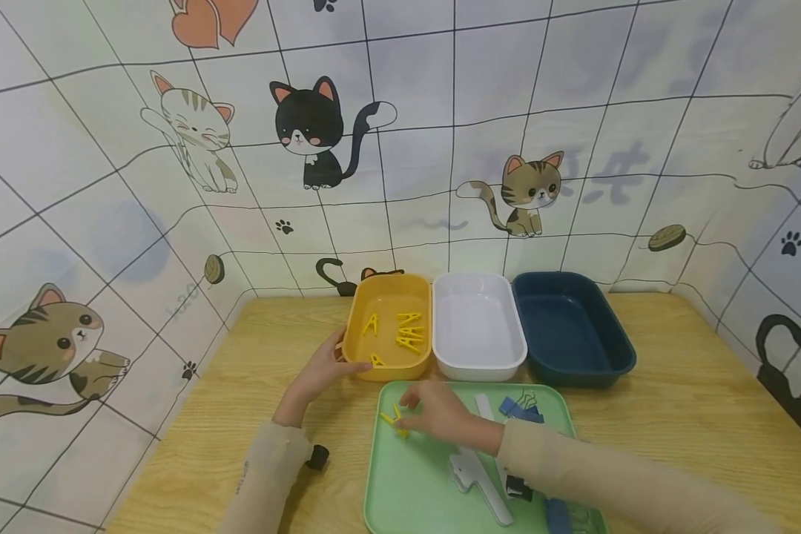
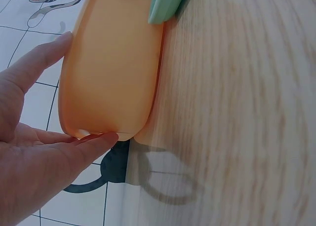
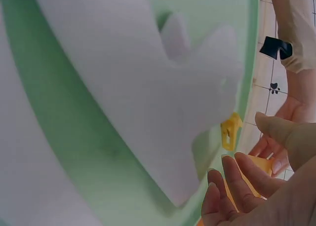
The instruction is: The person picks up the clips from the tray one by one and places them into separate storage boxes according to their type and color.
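Observation:
A yellow bin (image 1: 389,373) stands at the left of the row, holding several small yellow clips (image 1: 409,331). My left hand (image 1: 322,371) grips its near left corner, thumb along the front and fingers at the left side; the left wrist view shows fingertips against the bin's wall (image 2: 111,63). My right hand (image 1: 437,411) hovers over the left part of the green tray (image 1: 407,493), close by a few yellow clips (image 1: 395,421). In the right wrist view thumb and fingers stand apart, with a yellow clip (image 3: 229,132) beyond the fingertips and nothing between them.
Right of the yellow bin stand a white bin (image 1: 478,326) and a dark blue bin (image 1: 574,334). White long-handled pieces (image 1: 483,486), blue binder clips (image 1: 523,408) and a black clip (image 1: 518,487) lie on the tray. A cat-patterned wall covering (image 1: 414,148) rises behind.

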A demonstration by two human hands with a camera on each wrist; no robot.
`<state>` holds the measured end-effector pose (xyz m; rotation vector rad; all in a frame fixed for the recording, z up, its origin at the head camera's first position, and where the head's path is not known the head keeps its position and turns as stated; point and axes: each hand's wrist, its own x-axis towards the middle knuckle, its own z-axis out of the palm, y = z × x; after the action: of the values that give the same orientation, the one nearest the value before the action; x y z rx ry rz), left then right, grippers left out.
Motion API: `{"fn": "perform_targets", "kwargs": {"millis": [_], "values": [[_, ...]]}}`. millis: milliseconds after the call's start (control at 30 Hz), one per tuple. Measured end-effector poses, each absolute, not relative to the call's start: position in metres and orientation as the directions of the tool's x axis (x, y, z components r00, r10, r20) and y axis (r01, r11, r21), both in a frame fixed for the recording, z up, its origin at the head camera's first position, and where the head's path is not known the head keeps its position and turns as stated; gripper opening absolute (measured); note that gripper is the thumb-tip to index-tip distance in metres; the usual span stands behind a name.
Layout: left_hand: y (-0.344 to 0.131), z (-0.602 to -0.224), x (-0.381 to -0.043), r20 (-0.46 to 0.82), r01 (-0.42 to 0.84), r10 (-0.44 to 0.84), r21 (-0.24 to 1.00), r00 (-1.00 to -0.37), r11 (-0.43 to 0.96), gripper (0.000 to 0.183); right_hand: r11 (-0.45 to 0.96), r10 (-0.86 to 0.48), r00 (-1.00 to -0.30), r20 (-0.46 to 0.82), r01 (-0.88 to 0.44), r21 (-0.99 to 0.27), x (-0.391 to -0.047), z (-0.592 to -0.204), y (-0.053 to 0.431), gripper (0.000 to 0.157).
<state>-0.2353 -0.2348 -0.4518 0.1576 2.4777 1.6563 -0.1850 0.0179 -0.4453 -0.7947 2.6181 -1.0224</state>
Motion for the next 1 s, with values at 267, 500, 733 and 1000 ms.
{"fn": "perform_targets", "kwargs": {"millis": [267,500,733,1000], "values": [[-0.2354,-0.4517,-0.2366,-0.078,-0.005,0.182,0.928,-0.980,0.372,0.091,0.598,-0.579,-0.815,0.026,-0.447,-0.665,-0.1806,-0.4536,0.0150,0.031],[-0.2360,-0.4511,-0.2358,-0.080,-0.007,0.168,0.918,-0.983,0.397,0.093,0.618,-0.568,-0.822,0.030,-0.450,-0.644,-0.1815,-0.4545,0.0127,0.024],[-0.2363,-0.4530,-0.2357,-0.078,-0.003,0.173,0.919,-0.982,0.394,0.093,0.635,-0.541,-0.841,-0.011,-0.399,-0.662,-0.1829,-0.4553,0.0148,0.018],[-0.2344,-0.4511,-0.2343,-0.090,-0.018,0.166,0.919,-0.982,0.394,0.091,0.632,-0.537,-0.844,-0.017,-0.389,-0.671,-0.1832,-0.4519,0.0188,0.015]]}}
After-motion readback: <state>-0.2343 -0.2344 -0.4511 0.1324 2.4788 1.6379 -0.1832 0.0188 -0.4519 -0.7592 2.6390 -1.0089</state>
